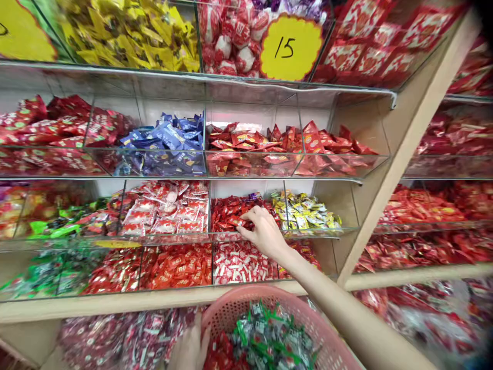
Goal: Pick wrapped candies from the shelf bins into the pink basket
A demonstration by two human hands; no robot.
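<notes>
My right hand (pixel 264 231) reaches over the clear front lip of a shelf compartment. Its thumb and curled fingers close at a red-wrapped candy (pixel 234 222) on the pile there; the fingertips are partly hidden. At the bottom, my left hand (pixel 188 347), somewhat blurred, grips the left rim of a pink perforated plastic basket (pixel 265 292). Inside that basket lie green-and-clear wrapped candies (pixel 269 334) and, on the left, red-wrapped candies (pixel 223 354). Yellow-and-white wrapped candies (pixel 308 210) fill the compartment right of my right hand.
Clear dividers split the shelves into candy compartments, with blue packets (pixel 169 136) higher up and red-and-white ones (pixel 165 208) to the left. A yellow price tag (pixel 291 48) reads 15. A slanting wooden upright (pixel 400 149) stands right of the shelves, and a wooden ledge (pixel 115 303) runs below.
</notes>
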